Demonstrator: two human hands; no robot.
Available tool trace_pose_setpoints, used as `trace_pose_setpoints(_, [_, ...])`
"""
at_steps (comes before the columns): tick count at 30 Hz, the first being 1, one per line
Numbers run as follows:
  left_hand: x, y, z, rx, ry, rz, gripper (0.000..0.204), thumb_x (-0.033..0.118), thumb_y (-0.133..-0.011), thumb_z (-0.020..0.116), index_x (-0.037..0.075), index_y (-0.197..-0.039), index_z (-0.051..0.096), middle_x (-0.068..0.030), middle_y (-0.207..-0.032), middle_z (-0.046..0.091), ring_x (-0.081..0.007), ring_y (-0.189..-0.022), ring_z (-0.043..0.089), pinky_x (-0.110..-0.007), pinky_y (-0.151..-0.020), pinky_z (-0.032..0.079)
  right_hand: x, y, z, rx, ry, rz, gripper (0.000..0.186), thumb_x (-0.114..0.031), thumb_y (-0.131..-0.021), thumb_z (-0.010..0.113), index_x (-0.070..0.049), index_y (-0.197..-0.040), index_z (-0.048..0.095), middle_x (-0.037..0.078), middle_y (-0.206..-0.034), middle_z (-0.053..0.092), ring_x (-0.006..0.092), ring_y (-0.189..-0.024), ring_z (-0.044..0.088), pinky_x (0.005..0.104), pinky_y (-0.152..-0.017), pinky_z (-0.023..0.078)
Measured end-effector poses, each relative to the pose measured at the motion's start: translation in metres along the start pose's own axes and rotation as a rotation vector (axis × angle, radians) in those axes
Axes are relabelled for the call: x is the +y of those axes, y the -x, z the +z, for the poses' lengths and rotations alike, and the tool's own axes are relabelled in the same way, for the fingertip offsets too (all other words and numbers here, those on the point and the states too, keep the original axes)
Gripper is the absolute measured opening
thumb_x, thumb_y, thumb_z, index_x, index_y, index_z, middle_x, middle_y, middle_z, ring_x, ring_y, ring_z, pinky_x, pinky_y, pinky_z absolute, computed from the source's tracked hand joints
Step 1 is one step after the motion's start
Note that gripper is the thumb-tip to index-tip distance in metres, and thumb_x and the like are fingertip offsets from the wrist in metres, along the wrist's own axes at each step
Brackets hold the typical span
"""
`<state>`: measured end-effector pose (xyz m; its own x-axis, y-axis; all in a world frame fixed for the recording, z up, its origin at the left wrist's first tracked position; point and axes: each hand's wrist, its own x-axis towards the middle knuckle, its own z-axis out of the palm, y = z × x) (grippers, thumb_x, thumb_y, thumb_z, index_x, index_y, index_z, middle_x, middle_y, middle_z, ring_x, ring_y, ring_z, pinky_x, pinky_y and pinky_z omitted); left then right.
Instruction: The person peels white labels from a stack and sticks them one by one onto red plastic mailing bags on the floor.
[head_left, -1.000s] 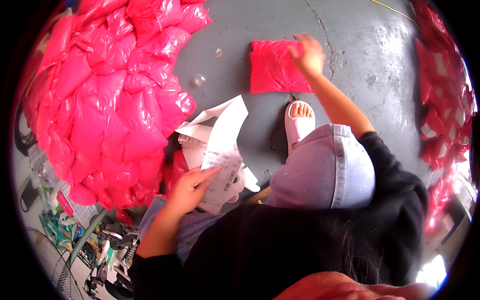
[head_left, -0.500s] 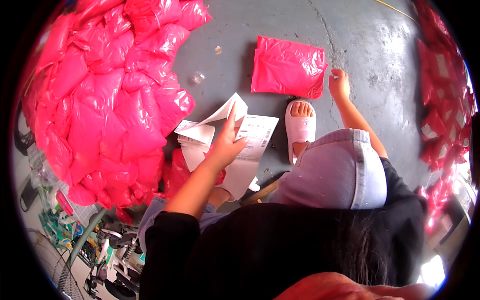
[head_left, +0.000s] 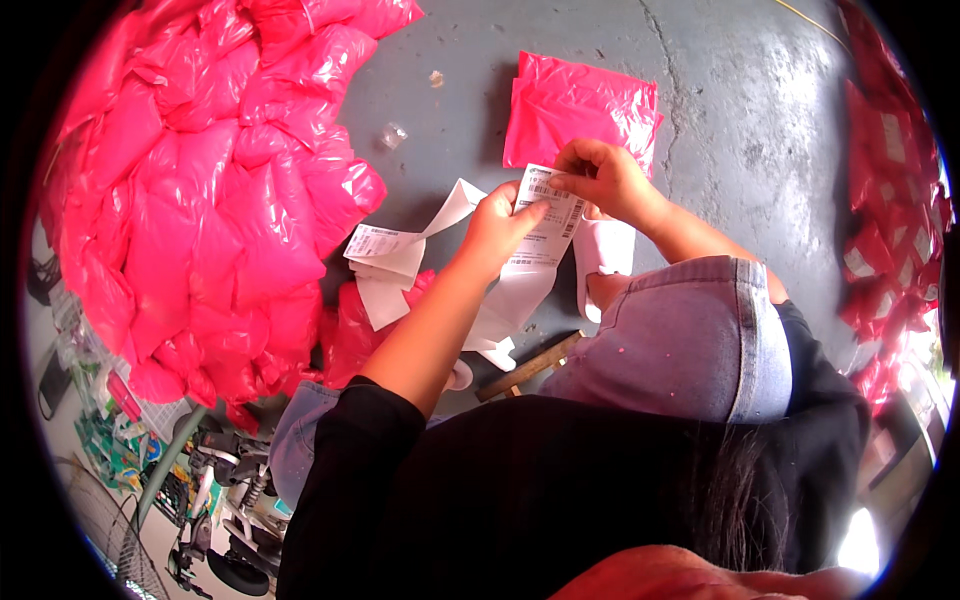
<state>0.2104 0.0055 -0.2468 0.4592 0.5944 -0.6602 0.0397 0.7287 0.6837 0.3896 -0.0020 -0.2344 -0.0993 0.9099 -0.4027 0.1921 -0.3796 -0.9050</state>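
A long strip of white printed labels (head_left: 543, 236) hangs between my hands and folds down toward the floor. My left hand (head_left: 508, 222) is closed on it, the thumb pressed over its printed face. At the strip's top right edge, my right hand (head_left: 603, 181) pinches the label between thumb and fingers. Just beyond my hands a flat pink plastic mailing bag (head_left: 583, 105) lies on the grey floor. More of the folded label strip (head_left: 388, 252) rests left of my left forearm, partly over another pink bag (head_left: 352, 335).
A large heap of filled pink bags (head_left: 220, 200) rises on the left. More pink bags with white labels (head_left: 885, 220) lie at the far right. A wooden piece (head_left: 535, 365) is by my legs, and a clear plastic scrap (head_left: 394, 135) lies on the floor (head_left: 450, 110).
My right hand has come left from beside the pink bag to the label strip and now pinches its edge. My left hand has moved slightly right and up, holding the strip.
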Motion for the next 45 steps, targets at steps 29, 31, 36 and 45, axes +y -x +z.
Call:
trace_pose_setpoints(29, [-0.146, -0.012, -0.058, -0.247, 0.407, -0.987, 0.073, 0.063, -0.081, 0.026, 0.0, -0.111, 0.049, -0.0143, -0.107, 0.057, -0.0259, -0.096, 0.055, -0.04, -0.083, 0.041, 0.102, -0.091, -0.075, 0.6, 1.303, -0.117, 0.052, -0.037, -0.074, 0.057, -0.018, -0.12, 0.045, 0.0, -0.131, 0.035, 0.0192, -0.122, 0.03, 0.0525, -0.097, 0.018])
trace_pose_setpoints(31, [-0.167, 0.029, -0.077, -0.157, 0.391, -1.085, 0.069, 0.062, -0.082, 0.029, 0.002, -0.108, 0.051, -0.0132, -0.101, 0.059, -0.0257, -0.09, 0.057, -0.042, -0.081, 0.041, 0.093, -0.084, -0.051, 0.506, 1.336, -0.239, 0.059, -0.041, -0.079, 0.049, -0.009, -0.126, 0.037, 0.005, -0.138, 0.024, 0.0212, -0.128, 0.02, 0.0549, -0.1, 0.012])
trace_pose_setpoints(36, [-0.15, 0.095, -0.145, -0.097, -0.231, -1.028, 0.043, 0.04, -0.085, 0.042, 0.003, -0.101, 0.056, -0.0109, -0.093, 0.061, -0.0233, -0.083, 0.058, -0.039, -0.071, 0.044, 0.104, -0.071, -0.022, 0.373, 1.271, -0.356, 0.075, -0.055, -0.073, 0.049, -0.003, -0.126, 0.036, 0.01, -0.135, 0.03, 0.0289, -0.126, 0.024, 0.0555, -0.099, 0.015])
trace_pose_setpoints(45, [0.099, 0.164, -0.087, 0.043, -1.323, -0.058, 0.032, -0.001, -0.07, 0.048, 0.008, -0.098, 0.061, -0.0178, -0.089, 0.058, -0.0331, -0.082, 0.055, -0.037, -0.073, 0.045, 0.121, -0.086, -0.124, 0.457, 0.68, 0.46, 0.047, -0.044, -0.077, 0.054, -0.005, -0.102, 0.056, 0.019, -0.092, 0.059, 0.0334, -0.087, 0.058, 0.0354, -0.073, 0.046])
